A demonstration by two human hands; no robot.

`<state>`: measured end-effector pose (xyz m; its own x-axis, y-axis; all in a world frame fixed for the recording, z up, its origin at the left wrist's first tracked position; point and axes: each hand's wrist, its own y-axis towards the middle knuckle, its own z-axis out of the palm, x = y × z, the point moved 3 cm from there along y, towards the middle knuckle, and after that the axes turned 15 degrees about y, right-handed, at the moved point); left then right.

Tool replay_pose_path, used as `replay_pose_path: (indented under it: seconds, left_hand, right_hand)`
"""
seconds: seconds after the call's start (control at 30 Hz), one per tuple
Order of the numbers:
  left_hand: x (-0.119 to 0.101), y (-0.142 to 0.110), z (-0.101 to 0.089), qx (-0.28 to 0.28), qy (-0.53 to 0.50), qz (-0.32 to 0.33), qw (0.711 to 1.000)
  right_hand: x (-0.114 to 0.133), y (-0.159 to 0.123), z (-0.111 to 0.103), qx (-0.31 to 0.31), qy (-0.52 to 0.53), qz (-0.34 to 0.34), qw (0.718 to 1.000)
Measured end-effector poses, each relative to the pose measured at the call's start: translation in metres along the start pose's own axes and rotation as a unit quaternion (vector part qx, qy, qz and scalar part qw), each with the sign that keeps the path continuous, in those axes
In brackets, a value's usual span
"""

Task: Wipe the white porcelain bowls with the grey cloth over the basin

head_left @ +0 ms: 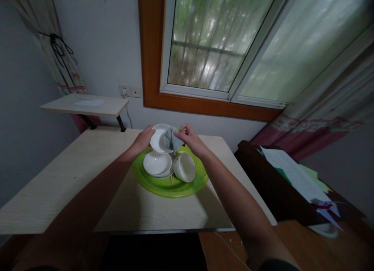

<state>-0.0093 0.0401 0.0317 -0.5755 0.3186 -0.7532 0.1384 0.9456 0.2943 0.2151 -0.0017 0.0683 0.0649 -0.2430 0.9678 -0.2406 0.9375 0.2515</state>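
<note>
My left hand (143,139) grips the left edge of a white plate (158,138), tilted up above a green tray. In my right hand (190,139) is a grey cloth (173,139), pinched between the fingers and lying against the plate's right side. Below them, the round green tray (172,192) holds white dishes (157,163) stacked at the left. White bowls (187,168) lie tipped on their side at the right of the tray. Thin chopsticks (172,179) show between the dishes and the bowls, mostly hidden.
The tray stands on a pale wooden table (117,208). A raised shelf (84,104) with a paper on it is at the back left. To the right, a dark brown piece of furniture (263,181) carries papers (288,169). A window (216,41) is behind the table.
</note>
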Motion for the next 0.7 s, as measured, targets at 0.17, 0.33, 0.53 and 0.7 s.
replay_pose_path:
  seconds: [0.17, 0.33, 0.53, 0.7]
  left_hand:
    - [-0.009, 0.024, 0.023, 0.031, -0.006, 0.050, 0.998]
    - [-0.004, 0.044, 0.034, 0.034, -0.007, 0.031, 0.999]
    - [0.006, 0.056, 0.034, 0.038, 0.030, 0.034, 0.998]
    - [0.016, 0.052, 0.035, 0.038, 0.011, 0.043, 0.998]
  right_hand:
    - [-0.005, 0.024, 0.020, 0.028, -0.276, -0.050, 0.959]
    - [-0.007, 0.022, 0.026, 0.030, -0.557, -0.143, 0.817]
    - [-0.019, 0.012, 0.021, 0.045, -0.632, -0.134, 0.762]
    - [-0.034, 0.007, 0.027, 0.137, -0.577, -0.144, 0.792]
